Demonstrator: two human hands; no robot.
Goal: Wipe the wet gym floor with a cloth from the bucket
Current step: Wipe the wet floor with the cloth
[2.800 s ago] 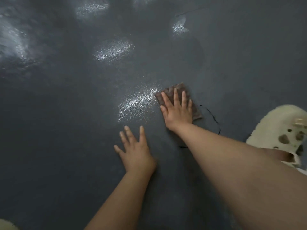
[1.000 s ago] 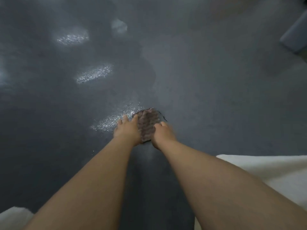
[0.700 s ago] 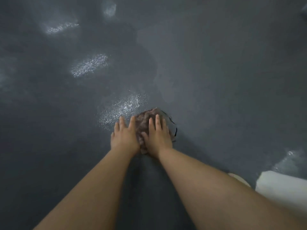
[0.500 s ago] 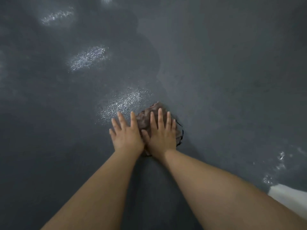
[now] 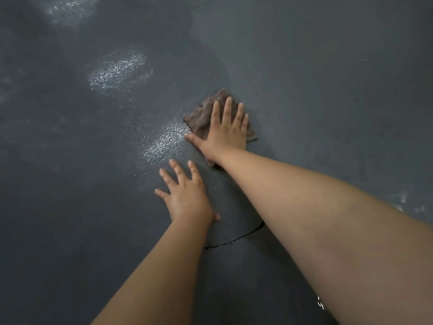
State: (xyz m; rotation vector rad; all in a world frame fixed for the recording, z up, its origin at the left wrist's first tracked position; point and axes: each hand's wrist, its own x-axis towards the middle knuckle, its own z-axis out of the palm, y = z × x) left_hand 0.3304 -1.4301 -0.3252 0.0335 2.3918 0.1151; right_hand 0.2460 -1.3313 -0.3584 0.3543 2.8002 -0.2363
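A thin dark line (image 5: pixel 234 240) runs in a shallow curve over the floor (image 5: pixel 328 90) in the near middle, rising toward its right end; whether it is a loose thread or a crack cannot be told. Nearer and further right is a small bright white fleck (image 5: pixel 320 304), too small to identify. By the right edge lie a few pale, blurred smudges (image 5: pixel 403 200).

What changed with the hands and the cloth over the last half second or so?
The left hand came off the cloth and now rests flat on the bare floor, nearer the person. The cloth, bunched before, is spread flat under the right hand, which has pushed it forward and to the right. The right hand is still pressing it with straight fingers beside the glistening wet patch.
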